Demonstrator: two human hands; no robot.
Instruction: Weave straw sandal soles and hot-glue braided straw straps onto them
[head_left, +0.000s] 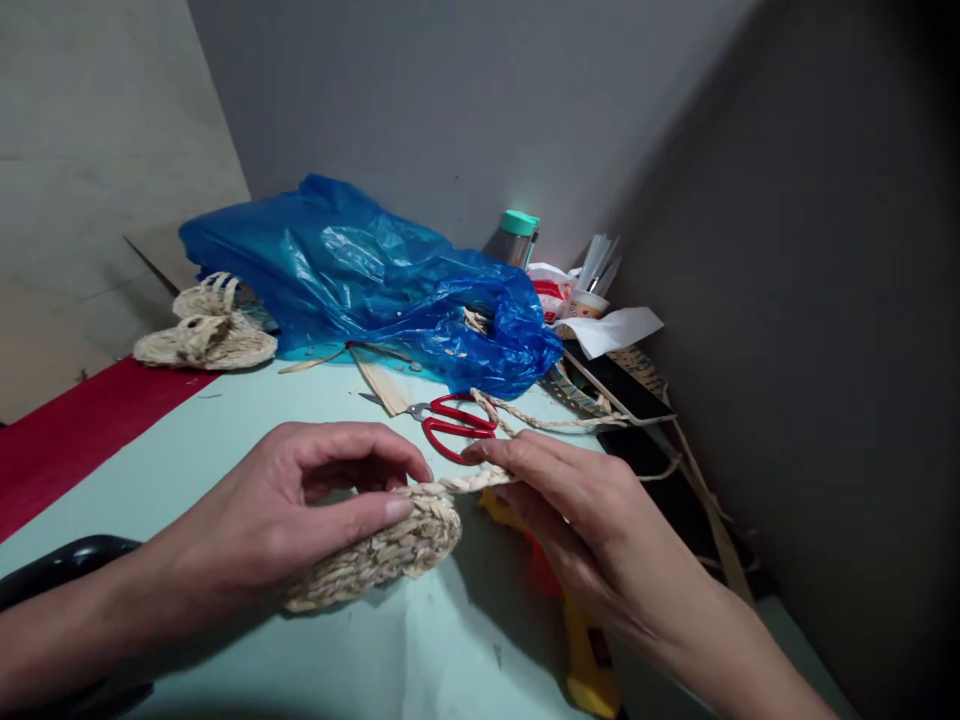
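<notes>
Two hands: both over the tabletop (247, 430).
Left hand (277, 510): curled over the woven straw pad (390, 550) — thumb and fingers pinched its rim.
Right hand (585, 500): fingertips pinched the braid (480, 481) beside that rim.

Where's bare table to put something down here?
Bare: pale table between red strip, blue plastic bag and left hand; also the near edge below the woven straw pad. Crowded: far right, around scissors, braided cord, bottle, cup; yellow tool under right hand.
</notes>
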